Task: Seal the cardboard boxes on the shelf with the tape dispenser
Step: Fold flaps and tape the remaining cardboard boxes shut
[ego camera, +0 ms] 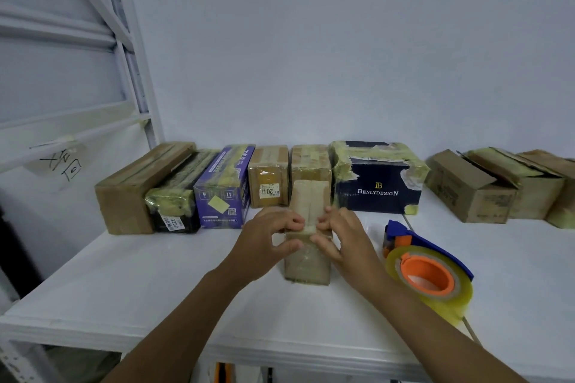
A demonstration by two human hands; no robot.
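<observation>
Two hands on one box right now, nothing fancy. I'm gripping the small cardboard box [308, 261] that's sitting on the white shelf [155, 289] right in front of me, out ahead of the row at the back. Its long way is running straight away from me toward the wall [311, 40], with a short end facing me and the flap seam on top pointing the same way.

My left hand [267, 235] is coming in from the left and my right hand [340, 235] from the right, both at the near top edge. On each hand the fingers are curling over the top beside the seam and the thumb is pressing on the near face, so I'm pinching that edge from both sides. My fingertips are almost meeting over the seam.

I'm not holding the tape dispenser [426, 270]. It's lying on its side on the shelf just right of my right wrist, orange hub facing up, with the roll end toward me and the blue blade end pointing away and slightly left.

Along the wall a line of taped boxes is sitting: a plain brown box [133, 186] on the far left, a purple box [222, 186], and a dark blue box [378, 186] just behind and right of mine. Some open brown boxes [466, 193] are sitting further right.
</observation>
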